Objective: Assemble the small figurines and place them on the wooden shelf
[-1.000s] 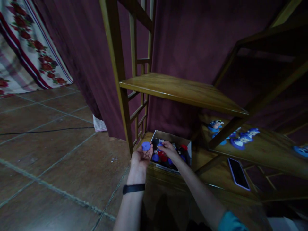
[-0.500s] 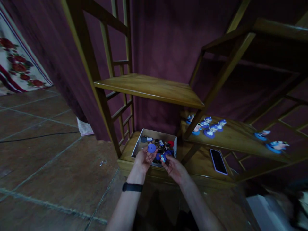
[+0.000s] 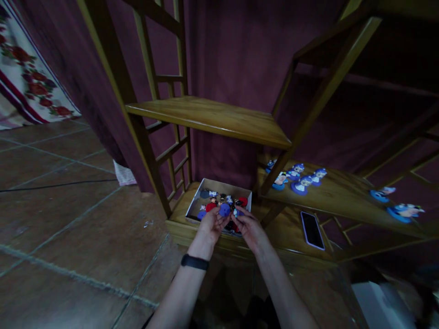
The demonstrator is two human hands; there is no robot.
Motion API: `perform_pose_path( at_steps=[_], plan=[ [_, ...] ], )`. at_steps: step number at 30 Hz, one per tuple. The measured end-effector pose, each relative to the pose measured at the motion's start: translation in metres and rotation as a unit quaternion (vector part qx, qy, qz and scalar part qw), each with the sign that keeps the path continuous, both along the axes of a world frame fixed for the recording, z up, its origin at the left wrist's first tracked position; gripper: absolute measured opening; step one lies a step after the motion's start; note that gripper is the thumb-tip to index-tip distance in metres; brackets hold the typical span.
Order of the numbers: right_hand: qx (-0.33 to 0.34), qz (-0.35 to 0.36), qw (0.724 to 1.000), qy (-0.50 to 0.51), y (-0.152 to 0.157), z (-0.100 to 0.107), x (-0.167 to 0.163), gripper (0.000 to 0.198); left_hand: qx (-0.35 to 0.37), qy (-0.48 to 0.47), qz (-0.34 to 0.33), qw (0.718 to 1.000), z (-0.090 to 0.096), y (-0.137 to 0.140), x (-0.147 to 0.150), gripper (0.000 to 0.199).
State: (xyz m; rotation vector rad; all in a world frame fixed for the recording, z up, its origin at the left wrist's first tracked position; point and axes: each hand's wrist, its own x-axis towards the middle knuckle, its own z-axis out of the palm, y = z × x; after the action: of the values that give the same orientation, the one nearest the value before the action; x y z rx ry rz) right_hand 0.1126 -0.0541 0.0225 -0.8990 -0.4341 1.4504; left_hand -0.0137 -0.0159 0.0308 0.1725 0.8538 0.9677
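Over a shallow cardboard box (image 3: 229, 186) of small figurines, both hands are close together. My left hand (image 3: 210, 227) is closed on a figurine with a round purple base (image 3: 224, 210), its flat underside turned up towards me; the figure part is hidden. My right hand (image 3: 253, 232) pinches a small blue-and-white figurine (image 3: 236, 213), just right of the purple base. Figurines on red, purple and dark bases lie jumbled in the box, among them one with a red base (image 3: 210, 207) beside my left fingers.
The box stands on the low level of a wooden shelf unit, under a bare-wood shelf (image 3: 209, 114). On the right shelf stand several purple figurines (image 3: 302, 185) and a blue-based figurine (image 3: 404, 212). A phone (image 3: 312, 230) lies below them. A dark cable (image 3: 58, 186) crosses the tiled floor.
My left hand has moved slightly right with the purple-based figurine, closer to my right hand. My right hand has risen a little with its figurine. More of the box's contents show at left.
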Motion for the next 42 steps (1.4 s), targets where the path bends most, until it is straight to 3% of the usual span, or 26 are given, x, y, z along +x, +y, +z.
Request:
perform_pose_path(
  at_steps=[5, 10, 21, 28, 42],
  plan=[
    [0.012, 0.007, 0.996, -0.088, -0.003, 0.001, -0.004, 0.037, 0.011, 0.008, 0.014, 1.0, -0.002, -0.002, 0.002, 0.012],
    [0.034, -0.028, 0.981, -0.187, -0.004, 0.0, -0.007, 0.037, 0.021, 0.03, 0.009, 0.999, -0.005, -0.003, 0.007, 0.011],
    [0.029, -0.025, 0.974, -0.225, -0.001, -0.003, -0.006, 0.038, 0.068, 0.01, 0.05, 0.996, -0.006, -0.007, 0.013, 0.009],
    [0.039, -0.053, 0.931, -0.36, 0.006, -0.012, -0.003, 0.034, 0.108, -0.029, 0.049, 0.993, -0.007, -0.007, 0.016, 0.002],
    [0.029, -0.044, 0.911, -0.409, 0.006, -0.008, 0.002, 0.036, 0.119, 0.06, 0.041, 0.99, 0.002, -0.014, 0.01, 0.009]
  ],
)
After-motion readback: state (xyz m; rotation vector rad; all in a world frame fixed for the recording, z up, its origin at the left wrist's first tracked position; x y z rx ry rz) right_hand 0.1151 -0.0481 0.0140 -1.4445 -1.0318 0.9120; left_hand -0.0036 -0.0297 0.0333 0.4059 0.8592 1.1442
